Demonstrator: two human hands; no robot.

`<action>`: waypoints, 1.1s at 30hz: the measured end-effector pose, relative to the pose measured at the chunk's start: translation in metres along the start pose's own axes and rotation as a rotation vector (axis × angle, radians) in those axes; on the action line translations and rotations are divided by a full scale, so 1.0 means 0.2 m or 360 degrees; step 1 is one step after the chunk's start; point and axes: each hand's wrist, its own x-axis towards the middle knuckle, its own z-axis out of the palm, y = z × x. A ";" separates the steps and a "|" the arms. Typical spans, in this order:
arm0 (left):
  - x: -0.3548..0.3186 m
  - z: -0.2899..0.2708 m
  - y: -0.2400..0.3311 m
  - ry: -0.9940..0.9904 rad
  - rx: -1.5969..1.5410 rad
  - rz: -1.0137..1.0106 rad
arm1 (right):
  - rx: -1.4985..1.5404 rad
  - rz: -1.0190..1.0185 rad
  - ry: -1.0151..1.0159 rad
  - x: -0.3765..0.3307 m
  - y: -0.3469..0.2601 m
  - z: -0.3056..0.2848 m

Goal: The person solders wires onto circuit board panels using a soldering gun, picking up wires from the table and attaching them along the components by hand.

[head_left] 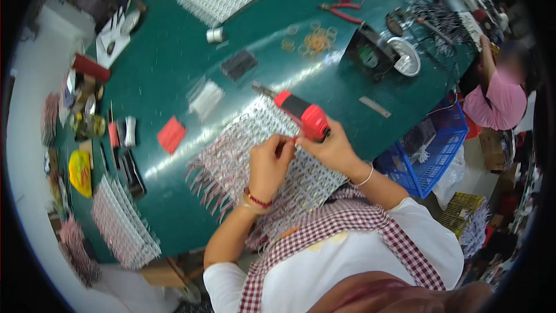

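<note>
My left hand (267, 162) is closed in a pinch over a woven beaded mat (231, 139), its fingertips around a small red piece (295, 138). My right hand (331, 149) is curled at the rear of a red-and-black heat gun (302, 115) and appears to grip it, though most of its fingers are hidden. Its thumb reaches across to the red piece by my left fingertips. The gun's metal nozzle points away to the left, above the far edge of the mat. Pale strips with pinkish fringe make up the mat, which lies partly against my checked apron (324, 220).
Red (172, 134), white (206, 99) and black (238, 65) bundles lie on the green table (278, 35). Rubber bands (317, 41), red-handled pliers (346, 11) and a black box (369, 52) stand farther off. A blue crate (425, 165) is at right; a person in pink (501, 98) sits beyond.
</note>
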 end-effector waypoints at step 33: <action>-0.12 -0.03 0.12 0.0074 0.0416 0.0675 | 0.0584 0.0275 -0.0133 -0.22 -0.09 -0.21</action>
